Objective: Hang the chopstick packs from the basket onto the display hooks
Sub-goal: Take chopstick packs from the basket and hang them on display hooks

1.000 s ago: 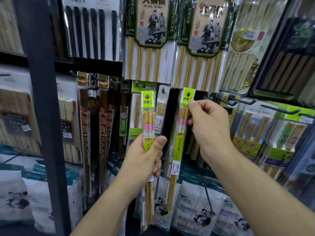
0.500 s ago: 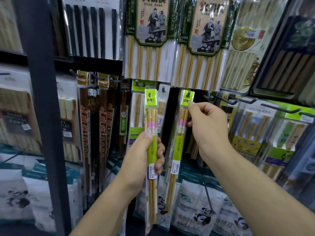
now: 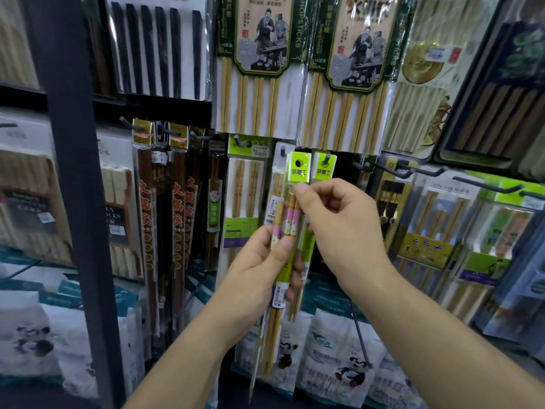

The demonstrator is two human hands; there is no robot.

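The left hand (image 3: 259, 270) was curled around the lower half of a chopstick pack (image 3: 298, 169). This was a clear sleeve with a lime-green header card and pale sticks with pink bands inside, and it was held upright against the display. The right hand (image 3: 345, 231) pinched the same pack just below its header. Whether its hang hole was over a hook could not be told. Just beside it, to the right, a matching pack (image 3: 325, 170) hung on a display hook (image 3: 326, 157). Above hung wider packs (image 3: 259, 107) holding rows of pale chopsticks.
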